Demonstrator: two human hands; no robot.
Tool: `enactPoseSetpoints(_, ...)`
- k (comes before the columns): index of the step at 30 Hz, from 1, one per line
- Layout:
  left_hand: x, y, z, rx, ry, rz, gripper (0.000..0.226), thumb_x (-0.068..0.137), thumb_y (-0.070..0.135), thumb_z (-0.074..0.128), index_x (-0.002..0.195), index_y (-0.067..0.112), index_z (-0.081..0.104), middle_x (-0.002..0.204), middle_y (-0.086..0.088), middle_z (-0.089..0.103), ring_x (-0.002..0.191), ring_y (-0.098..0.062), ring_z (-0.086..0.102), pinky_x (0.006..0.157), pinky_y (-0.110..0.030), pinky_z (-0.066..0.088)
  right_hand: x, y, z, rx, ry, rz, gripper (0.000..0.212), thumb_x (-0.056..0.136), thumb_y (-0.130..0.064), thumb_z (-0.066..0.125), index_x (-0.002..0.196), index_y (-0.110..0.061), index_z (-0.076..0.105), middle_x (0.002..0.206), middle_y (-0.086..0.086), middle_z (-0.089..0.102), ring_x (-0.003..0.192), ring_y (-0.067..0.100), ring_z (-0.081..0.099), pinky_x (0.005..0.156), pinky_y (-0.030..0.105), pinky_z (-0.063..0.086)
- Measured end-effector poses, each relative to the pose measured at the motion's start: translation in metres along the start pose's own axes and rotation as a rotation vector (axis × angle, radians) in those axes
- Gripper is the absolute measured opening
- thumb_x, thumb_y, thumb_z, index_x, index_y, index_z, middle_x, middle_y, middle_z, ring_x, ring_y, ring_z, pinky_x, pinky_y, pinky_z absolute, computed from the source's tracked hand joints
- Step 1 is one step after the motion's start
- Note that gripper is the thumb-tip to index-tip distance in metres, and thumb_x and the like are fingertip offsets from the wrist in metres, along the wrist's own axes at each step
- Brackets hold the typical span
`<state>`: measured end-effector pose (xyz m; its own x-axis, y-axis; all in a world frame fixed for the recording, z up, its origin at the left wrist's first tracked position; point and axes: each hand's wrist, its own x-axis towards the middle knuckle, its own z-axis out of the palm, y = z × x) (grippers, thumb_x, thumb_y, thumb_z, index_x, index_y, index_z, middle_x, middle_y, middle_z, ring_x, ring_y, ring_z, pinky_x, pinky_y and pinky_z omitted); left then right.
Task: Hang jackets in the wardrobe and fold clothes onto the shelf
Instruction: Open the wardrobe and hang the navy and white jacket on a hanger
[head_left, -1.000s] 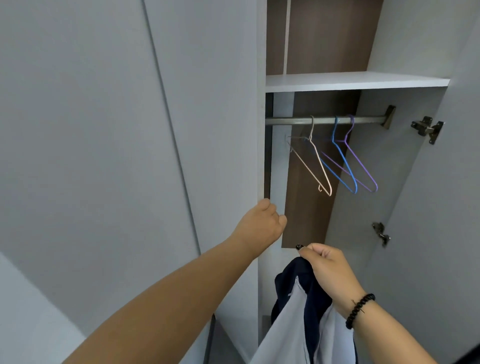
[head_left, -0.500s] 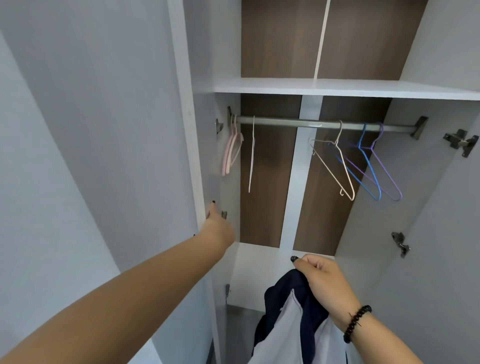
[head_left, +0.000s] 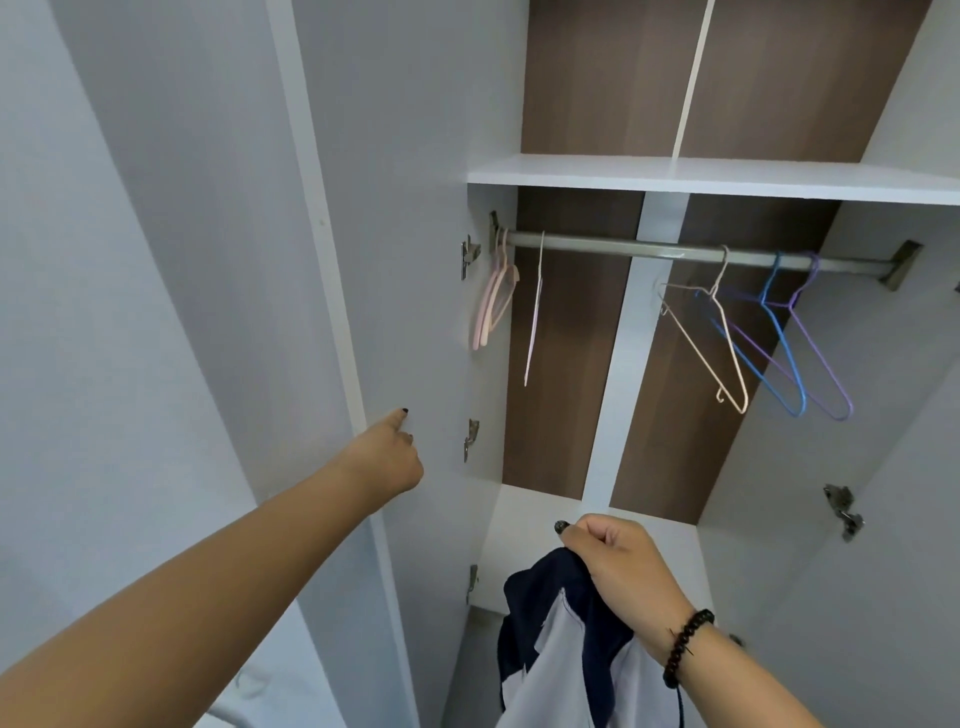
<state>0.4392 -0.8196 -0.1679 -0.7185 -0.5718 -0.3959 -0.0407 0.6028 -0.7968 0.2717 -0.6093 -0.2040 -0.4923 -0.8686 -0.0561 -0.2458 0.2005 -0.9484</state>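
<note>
Left door (head_left: 415, 208) swung wider since earlier, left hand (head_left: 387, 457) flat against it; right hand (head_left: 618, 577) clutches jacket (head_left: 550, 639) below rail (head_left: 675, 253); hangers (head_left: 753, 343) beyond; risk: one-handed hanging may drop jacket.

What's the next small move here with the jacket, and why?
Probably let go of the left door and reach the left hand to a hanger on the rail. The wardrobe stands open, the hangers are bare, and the right hand grips the navy and white jacket, not yet on a hanger.
</note>
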Motion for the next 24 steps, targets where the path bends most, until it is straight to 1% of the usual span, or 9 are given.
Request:
enactPoseSetpoints(2, 0.0, 0.005, -0.008, -0.087, -0.04, -0.031, 0.035, 0.09, 0.006, 0.059, 0.126, 0.01, 0.057, 0.127, -0.008, 0.061, 0.134, -0.028, 0.042, 0.12, -0.052, 0.006, 0.003, 0.001, -0.001, -0.009, -0.012, -0.016, 0.049, 0.094, -0.019, 0.058, 0.05, -0.017, 0.037, 0.047, -0.008, 0.035, 0.044, 0.006, 0.034, 0.066, 0.024, 0.045)
enactPoseSetpoints(4, -0.003, 0.016, -0.021, -0.312, -0.065, -0.054, 0.04, 0.092, 0.008, 0.055, 0.132, 0.012, 0.05, 0.13, -0.009, 0.058, 0.128, -0.03, 0.047, 0.117, -0.05, 0.02, 0.006, 0.003, -0.005, -0.022, -0.033, -0.05, 0.049, 0.094, -0.018, 0.056, 0.05, -0.018, 0.037, 0.046, -0.01, 0.034, 0.044, 0.004, 0.032, 0.056, 0.017, 0.04)
enactPoseSetpoints(7, -0.004, 0.047, -0.047, -1.008, 0.034, 0.024, 0.051, 0.092, 0.021, 0.059, 0.141, 0.022, 0.043, 0.135, -0.004, 0.054, 0.121, -0.024, 0.054, 0.101, -0.039, 0.044, 0.011, 0.002, -0.014, -0.068, -0.054, -0.128, 0.041, 0.095, -0.015, 0.053, 0.055, -0.009, 0.043, 0.051, -0.007, 0.037, 0.049, 0.006, 0.034, 0.053, 0.014, 0.035)
enactPoseSetpoints(9, -0.006, 0.069, -0.066, -1.398, 0.15, 0.116, 0.051, 0.093, 0.03, 0.059, 0.141, 0.027, 0.044, 0.135, 0.002, 0.056, 0.119, -0.016, 0.055, 0.1, -0.033, 0.047, 0.014, -0.001, -0.024, -0.086, -0.058, -0.184, 0.036, 0.094, -0.012, 0.052, 0.059, -0.004, 0.046, 0.054, -0.004, 0.039, 0.051, 0.006, 0.036, 0.053, 0.014, 0.036)
enactPoseSetpoints(12, -0.004, 0.094, -0.089, -1.816, 0.247, 0.214, 0.046, 0.086, 0.017, 0.057, 0.128, 0.033, 0.052, 0.122, 0.014, 0.061, 0.111, -0.006, 0.057, 0.091, -0.023, 0.048, 0.018, -0.007, -0.04, -0.077, -0.075, -0.243, 0.04, 0.093, -0.012, 0.053, 0.054, -0.019, 0.052, 0.052, -0.006, 0.044, 0.05, 0.003, 0.04, 0.053, 0.012, 0.037)
enactPoseSetpoints(14, -0.002, 0.111, -0.102, -1.964, 0.297, 0.232, 0.033, 0.078, 0.019, 0.052, 0.102, 0.04, 0.056, 0.09, 0.024, 0.063, 0.083, -0.002, 0.06, 0.073, -0.024, 0.051, 0.018, -0.011, -0.05, -0.069, -0.091, -0.297, 0.043, 0.094, -0.013, 0.054, 0.053, -0.025, 0.051, 0.05, -0.006, 0.043, 0.048, 0.003, 0.038, 0.053, 0.01, 0.036)
enactPoseSetpoints(17, 0.012, 0.139, -0.118, -2.084, 0.351, 0.193, 0.016, 0.08, 0.024, 0.045, 0.073, 0.038, 0.046, 0.057, 0.019, 0.052, 0.055, -0.006, 0.044, 0.056, -0.024, 0.039, 0.017, -0.018, -0.062, -0.067, -0.085, -0.366, 0.039, 0.094, -0.014, 0.056, 0.056, -0.019, 0.05, 0.05, -0.002, 0.041, 0.047, 0.003, 0.037, 0.055, 0.006, 0.038)
enactPoseSetpoints(21, 0.034, 0.17, -0.122, -2.163, 0.45, 0.079, 0.023, 0.092, 0.012, 0.05, 0.085, 0.033, 0.054, 0.063, 0.006, 0.057, 0.057, -0.01, 0.046, 0.057, -0.023, 0.039, 0.02, -0.026, -0.095, -0.044, 0.077, -0.413, 0.032, 0.092, -0.007, 0.057, 0.06, -0.011, 0.058, 0.045, -0.004, 0.04, 0.044, 0.006, 0.035, 0.063, 0.003, 0.041)
enactPoseSetpoints(24, 0.054, 0.179, -0.121, -2.128, 0.541, -0.065, 0.04, 0.09, 0.005, 0.051, 0.098, 0.045, 0.049, 0.08, 0.02, 0.065, 0.064, -0.004, 0.059, 0.057, -0.012, 0.043, 0.024, -0.02, -0.138, -0.013, 0.32, -0.393, 0.034, 0.091, -0.009, 0.06, 0.058, -0.015, 0.061, 0.041, -0.004, 0.039, 0.045, 0.005, 0.035, 0.06, 0.011, 0.042)
